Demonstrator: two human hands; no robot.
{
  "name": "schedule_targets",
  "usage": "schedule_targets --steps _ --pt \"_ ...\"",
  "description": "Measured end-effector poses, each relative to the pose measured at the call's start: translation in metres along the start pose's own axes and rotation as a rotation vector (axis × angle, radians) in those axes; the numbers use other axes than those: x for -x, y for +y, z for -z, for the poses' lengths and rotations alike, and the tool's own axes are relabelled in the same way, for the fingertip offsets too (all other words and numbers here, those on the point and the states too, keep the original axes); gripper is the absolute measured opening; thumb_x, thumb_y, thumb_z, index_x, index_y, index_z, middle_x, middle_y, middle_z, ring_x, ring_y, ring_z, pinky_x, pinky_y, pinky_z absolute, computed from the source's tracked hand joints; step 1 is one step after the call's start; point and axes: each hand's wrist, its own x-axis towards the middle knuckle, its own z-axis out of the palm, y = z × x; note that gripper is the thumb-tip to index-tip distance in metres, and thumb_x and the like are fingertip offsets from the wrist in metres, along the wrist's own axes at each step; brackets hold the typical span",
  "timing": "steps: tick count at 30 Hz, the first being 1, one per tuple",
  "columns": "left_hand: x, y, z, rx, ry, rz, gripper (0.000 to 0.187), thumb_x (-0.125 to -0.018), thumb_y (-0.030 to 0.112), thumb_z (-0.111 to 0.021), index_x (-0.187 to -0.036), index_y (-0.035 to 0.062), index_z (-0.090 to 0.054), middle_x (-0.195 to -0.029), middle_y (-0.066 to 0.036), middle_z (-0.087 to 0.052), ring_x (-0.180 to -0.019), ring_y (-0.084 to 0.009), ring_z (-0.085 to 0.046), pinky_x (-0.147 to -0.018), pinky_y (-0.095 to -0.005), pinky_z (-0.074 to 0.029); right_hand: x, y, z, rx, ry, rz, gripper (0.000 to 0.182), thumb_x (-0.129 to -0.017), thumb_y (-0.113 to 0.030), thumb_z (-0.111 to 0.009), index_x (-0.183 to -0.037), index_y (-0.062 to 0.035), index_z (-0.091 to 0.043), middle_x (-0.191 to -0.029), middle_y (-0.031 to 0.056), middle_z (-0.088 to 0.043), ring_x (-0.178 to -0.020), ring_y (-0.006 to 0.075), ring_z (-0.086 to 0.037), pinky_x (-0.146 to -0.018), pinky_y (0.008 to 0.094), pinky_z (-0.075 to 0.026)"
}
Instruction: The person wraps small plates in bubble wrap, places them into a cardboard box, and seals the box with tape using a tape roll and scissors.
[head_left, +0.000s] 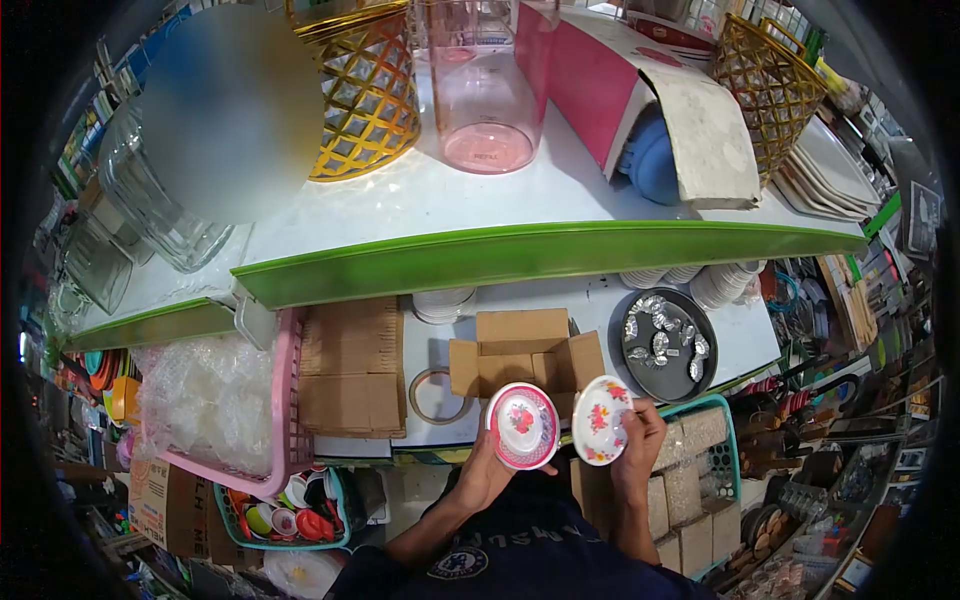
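Fingers (500,455) of the left hand (487,475) are cupping a pink-rimmed floral bowl (522,425), while the right hand (638,440) is pinching a white floral bowl (601,420) above the open cardboard box (522,360). Held tilted and almost touching, they are probably risking knocking together and chipping, or slipping out.

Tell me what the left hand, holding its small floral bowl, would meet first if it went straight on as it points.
Probably the open brown cardboard box on the white shelf: the left hand and its pink-rimmed floral bowl point up toward it. Depth is unclear.
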Motion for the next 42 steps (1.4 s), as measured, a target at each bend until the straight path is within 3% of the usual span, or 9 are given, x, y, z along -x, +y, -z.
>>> schedule_targets --steps 11,15,17,19,24,26,32,35,42 --pt "-0.004 -0.028 -0.013 0.045 -0.108 0.115 0.055 -0.106 0.033 -0.031 -0.153 0.0114 -0.011 -0.151 -0.012 -0.029 -0.136 -0.026 -0.038 -0.11 -0.0477 -0.037 0.03 -0.015 -0.006 0.355 -0.122 -0.065 0.018 -0.094 -0.009 -0.063 -0.104 0.0047 -0.067 -0.07 -0.0019 -0.064 -0.057 0.001 -0.052 -0.052 0.0181 -0.039" --pt "-0.006 -0.034 -0.019 0.059 -0.052 0.186 0.055 -0.105 0.033 -0.033 -0.152 0.0122 -0.012 -0.15 -0.013 -0.03 -0.136 -0.0267 -0.038 -0.11 -0.0477 -0.037 0.042 -0.022 0.001 0.514 -0.105 -0.114 0.029 -0.093 -0.006 -0.061 -0.12 0.0043 -0.064 -0.076 0.0038 -0.068 -0.067 0.0022 -0.055 -0.058 0.0191 -0.043" --pt "-0.008 -0.042 -0.012 0.015 -0.01 0.23 0.055 -0.105 0.033 -0.034 -0.152 0.0139 -0.013 -0.148 -0.014 -0.033 -0.134 -0.0295 -0.041 -0.099 -0.0517 -0.047 0.043 -0.023 0.003 0.563 -0.089 -0.075 0.031 -0.094 -0.006 -0.058 -0.124 0.0034 -0.062 -0.084 0.008 -0.071 -0.074 0.0054 -0.058 -0.064 0.0224 -0.048" --pt "-0.01 -0.046 -0.009 0.012 -0.018 0.262 0.055 -0.105 0.034 -0.035 -0.152 0.0148 -0.013 -0.147 -0.014 -0.035 -0.133 -0.0305 -0.042 -0.095 -0.0528 -0.05 0.045 -0.023 0.005 0.591 -0.063 0.059 0.033 -0.094 -0.012 -0.06 -0.126 -0.0024 -0.063 -0.072 0.0094 -0.068 -0.059 0.0028 -0.051 -0.051 0.0227 -0.043" --pt "-0.017 -0.043 -0.02 0.066 -0.076 0.326 0.056 -0.104 0.034 -0.036 -0.152 0.0163 -0.013 -0.146 -0.014 -0.036 -0.13 -0.0313 -0.045 -0.09 -0.0549 -0.052 0.04 -0.027 0.022 0.553 0.054 -0.096 0.031 -0.093 -0.011 -0.06 -0.122 -0.0057 -0.066 -0.075 0.0036 -0.065 -0.068 0.0049 -0.054 -0.06 0.0238 -0.045" --pt "-0.018 -0.044 -0.021 -0.067 -0.048 0.337 0.061 -0.103 0.05 -0.029 -0.148 0.0092 -0.025 -0.141 -0.017 -0.045 -0.121 -0.0343 -0.053 -0.085 -0.0562 -0.053 0.02 -0.015 0.041 0.684 0.15 0.01 0.025 -0.092 -0.013 -0.062 -0.114 -0.0047 -0.069 -0.077 0.0072 -0.067 -0.067 0.0105 -0.056 -0.063 0.0274 -0.046" --pt "-0.02 -0.045 -0.017 -0.086 -0.082 0.427 0.066 -0.101 0.055 -0.029 -0.147 0.0078 -0.027 -0.139 -0.019 -0.047 -0.121 -0.0356 -0.054 -0.084 -0.0542 -0.054 -0.064 -0.007 0.088 1.264 0.158 0.081 0.021 -0.083 -0.017 -0.071 -0.1 -0.005 -0.072 -0.094 0.016 -0.067 -0.086 0.0349 -0.064 -0.075 0.0414 -0.051" --pt "-0.022 -0.047 -0.013 -0.072 -0.104 0.475 0.068 -0.1 0.056 -0.029 -0.147 0.0075 -0.027 -0.139 -0.02 -0.047 -0.122 -0.037 -0.053 -0.084 -0.0534 -0.054 -0.092 0.023 0.107 1.384 0.123 0.201 0.026 -0.078 -0.019 -0.076 -0.1 -0.0062 -0.072 -0.098 0.017 -0.066 -0.093 0.0354 -0.063 -0.08 0.0435 -0.051" --pt "-0.024 -0.049 -0.002 0.093 -0.187 0.522 0.06 -0.103 0.046 -0.036 -0.151 0.0144 -0.017 -0.143 -0.015 -0.04 -0.124 -0.0316 -0.051 -0.088 -0.056 -0.053 -0.103 0.02 0.108 1.397 0.056 0.003 0.042 -0.068 -0.026 -0.085 -0.1 -0.0048 -0.069 -0.096 0.017 -0.069 -0.09 0.0368 -0.065 -0.079 0.0441 -0.052"
